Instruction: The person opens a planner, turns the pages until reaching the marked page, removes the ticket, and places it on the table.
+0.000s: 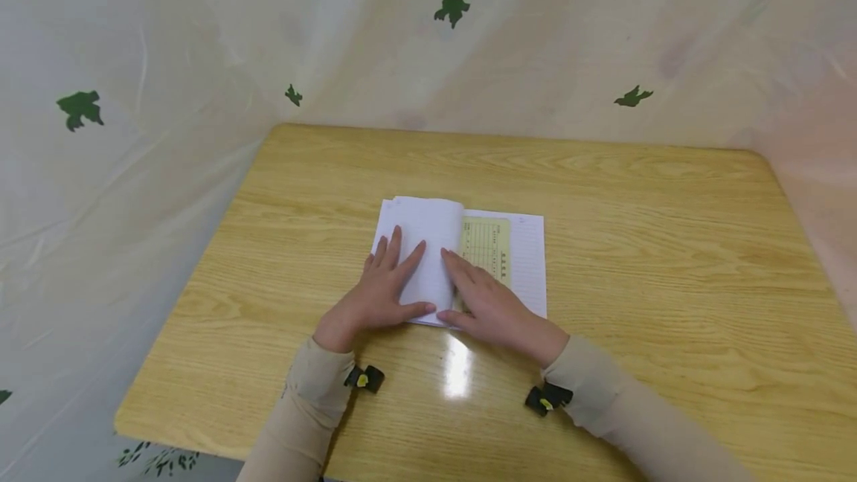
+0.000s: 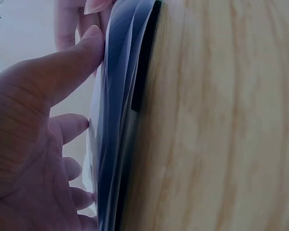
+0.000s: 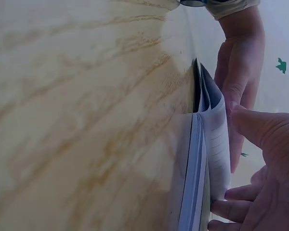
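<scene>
beige sleeves (image 1: 311, 389) lead to two bare hands. the left hand (image 1: 378, 292) rests on the turned white pages of an open notebook (image 1: 434, 233), fingers spread wide; the right hand (image 1: 495, 311), fingers straight and close together, touches the pages' curved edge. beside it shows a yellow printed sheet (image 1: 486, 240). the notebook lies mid-table on a wooden table (image 1: 669, 259); behind hangs pale cloth (image 1: 535, 43) with green bird shapes (image 1: 452, 11).

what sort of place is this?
Likely a curtained-off recording booth, though the room beyond isn't visible. Pale sheeting printed with green bird shapes hangs along the far and left sides of a wooden table, and a small black device sits at each wrist.
</scene>
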The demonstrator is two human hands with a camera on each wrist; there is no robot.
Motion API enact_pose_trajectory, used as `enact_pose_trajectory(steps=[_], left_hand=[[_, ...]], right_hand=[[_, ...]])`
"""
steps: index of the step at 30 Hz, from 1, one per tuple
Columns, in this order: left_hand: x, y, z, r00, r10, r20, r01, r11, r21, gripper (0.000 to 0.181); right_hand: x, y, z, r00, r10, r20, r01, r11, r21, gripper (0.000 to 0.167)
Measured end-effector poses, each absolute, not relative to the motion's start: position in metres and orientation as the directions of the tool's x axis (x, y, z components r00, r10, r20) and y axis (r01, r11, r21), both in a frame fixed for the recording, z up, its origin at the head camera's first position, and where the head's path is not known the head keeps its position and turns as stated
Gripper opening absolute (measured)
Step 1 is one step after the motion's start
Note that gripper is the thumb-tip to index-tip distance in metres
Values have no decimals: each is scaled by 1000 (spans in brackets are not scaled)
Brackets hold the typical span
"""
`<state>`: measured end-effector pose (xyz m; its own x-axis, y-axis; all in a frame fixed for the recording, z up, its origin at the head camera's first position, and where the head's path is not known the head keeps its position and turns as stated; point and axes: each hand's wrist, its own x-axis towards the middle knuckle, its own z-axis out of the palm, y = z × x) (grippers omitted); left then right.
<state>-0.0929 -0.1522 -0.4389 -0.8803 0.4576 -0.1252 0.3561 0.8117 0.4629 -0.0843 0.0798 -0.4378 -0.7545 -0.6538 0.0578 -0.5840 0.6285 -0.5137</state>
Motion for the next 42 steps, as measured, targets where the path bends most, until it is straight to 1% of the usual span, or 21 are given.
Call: enact_pose_trajectory(steps=[4, 10, 14, 20, 25, 28, 31, 36, 39, 42], left_hand=[[-93, -152, -439, -877, 467, -111, 376, 812, 446, 92], [-93, -152, -438, -871, 476, -122, 388, 819, 423, 91], [-94, -151, -438, -857, 498, -133, 415, 820, 396, 91], [-94, -151, -437, -831, 537, -146, 459, 810, 365, 86], [-92, -151, -437, -818, 542, -191, 451, 811, 372, 86], [-92, -151, -437, -817, 541, -197, 447, 812, 374, 86], [-92, -151, -438, -819, 539, -197, 447, 814, 371, 85], [-93, -151, -439, -822, 531, -209, 439, 822, 363, 85], [-93, -151, -439, -822, 526, -217, 433, 825, 363, 85], [-92, -151, -440, -822, 520, -231, 424, 830, 361, 86]], right_hand=[[-85, 81, -439, -746, -665, 29, -585, 635, -503, 91], [-87, 84, -440, -714, -700, -10, -620, 639, -455, 88], [-89, 86, -439, -694, -720, -24, -638, 629, -443, 81], [-91, 88, -437, -670, -742, -23, -654, 605, -454, 74], [-93, 89, -434, -665, -746, -36, -648, 601, -468, 73], [-94, 88, -432, -670, -742, -24, -645, 598, -476, 70], [-98, 89, -430, -695, -719, 2, -629, 607, -485, 65], [-109, 94, -427, -790, -609, 71, -559, 667, -492, 56], [-120, 99, -424, -857, -507, 88, -478, 722, -500, 56], [-129, 104, -424, -919, -388, 75, -370, 779, -507, 60]])
